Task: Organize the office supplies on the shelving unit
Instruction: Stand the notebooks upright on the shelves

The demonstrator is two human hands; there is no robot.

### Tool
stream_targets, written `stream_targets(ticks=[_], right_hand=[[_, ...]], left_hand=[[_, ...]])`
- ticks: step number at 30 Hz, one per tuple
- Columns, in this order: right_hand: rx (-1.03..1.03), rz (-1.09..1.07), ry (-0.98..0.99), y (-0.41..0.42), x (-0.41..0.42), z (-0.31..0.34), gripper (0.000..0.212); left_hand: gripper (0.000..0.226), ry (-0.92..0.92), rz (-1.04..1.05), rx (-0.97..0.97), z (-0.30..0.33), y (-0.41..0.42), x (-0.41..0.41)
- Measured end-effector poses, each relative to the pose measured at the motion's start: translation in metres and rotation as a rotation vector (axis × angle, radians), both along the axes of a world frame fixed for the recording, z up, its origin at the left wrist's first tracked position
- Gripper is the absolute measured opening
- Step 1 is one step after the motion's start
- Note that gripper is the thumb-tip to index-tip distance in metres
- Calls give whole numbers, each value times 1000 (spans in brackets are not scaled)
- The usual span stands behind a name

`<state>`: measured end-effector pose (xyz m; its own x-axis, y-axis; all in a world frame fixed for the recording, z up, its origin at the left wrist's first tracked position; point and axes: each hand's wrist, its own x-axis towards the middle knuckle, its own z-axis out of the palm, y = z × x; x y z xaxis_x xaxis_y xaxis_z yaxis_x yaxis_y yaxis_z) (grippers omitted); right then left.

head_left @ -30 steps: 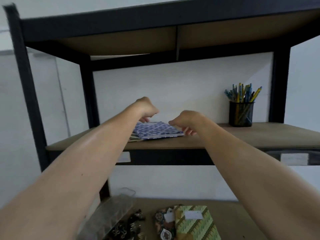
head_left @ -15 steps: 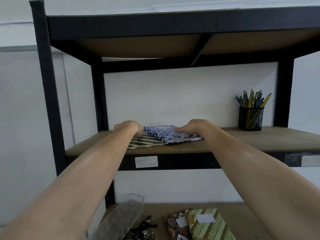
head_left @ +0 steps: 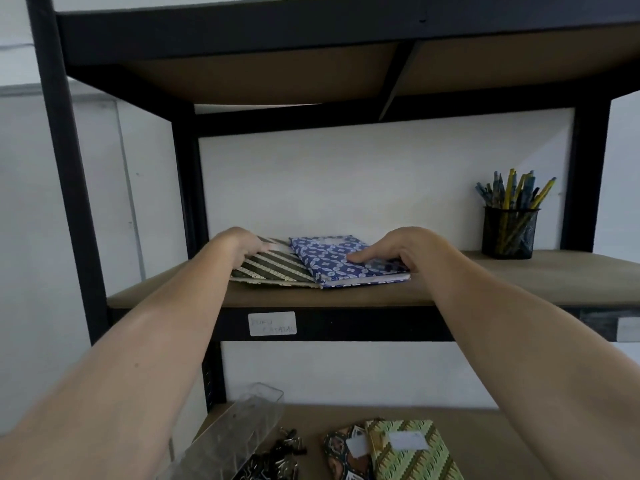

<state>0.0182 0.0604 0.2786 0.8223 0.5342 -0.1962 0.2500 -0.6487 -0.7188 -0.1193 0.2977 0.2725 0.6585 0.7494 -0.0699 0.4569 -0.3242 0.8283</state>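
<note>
Head view: both hands lie flat with fingers extended on two notebooks on the middle shelf [head_left: 485,282], the left hand [head_left: 242,242] on the striped notebook [head_left: 273,268], the right hand [head_left: 405,245] on the blue notebook [head_left: 332,259]. Pen cup [head_left: 509,233] looks settled. Below, the green notebook [head_left: 412,448], binder clips [head_left: 277,459] and clear box [head_left: 239,434] seem unsorted.

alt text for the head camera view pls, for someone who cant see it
Two hands reach onto a shelf: the left hand rests on a striped notebook, the right hand on a blue patterned notebook overlapping it. A mesh pen cup stands further right; below lie more notebooks and binder clips.
</note>
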Motion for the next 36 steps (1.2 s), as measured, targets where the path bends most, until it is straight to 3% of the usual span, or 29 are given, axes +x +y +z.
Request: stream_targets(ticks=[3,5,8,17,22,27,29,32,33,36], right_hand=[[185,-12,86,-8,13,1,100],[376,-32,127,-15,17,0,73],[586,11,120,-21,16,-4,53],[804,184,92,-43,18,-18,57],[894,230,80,-44,15,-22,60],[1047,267,125,-53,12,-17,49],[1019,305,45,-62,9,-12,50],[651,284,-378,-79,4,7,34],[532,279,-431,-83,5,12,29],[467,297,-251,-87,6,11,28]], left_hand=[[38,-325,73,-113,-4,-4,2],[26,-530,45,-162,1,-23,4],[36,-727,-11,-118,10,-50,10],[58,-819,-168,-30,9,-84,16],[30,-861,-218,3,5,-99,19],[31,-857,-216,-8,6,-100,21],[28,-847,-205,7,8,-97,21],[39,-803,-185,45,10,-82,22],[39,-799,-169,45,9,-78,22],[34,-812,-126,-15,3,-59,26]])
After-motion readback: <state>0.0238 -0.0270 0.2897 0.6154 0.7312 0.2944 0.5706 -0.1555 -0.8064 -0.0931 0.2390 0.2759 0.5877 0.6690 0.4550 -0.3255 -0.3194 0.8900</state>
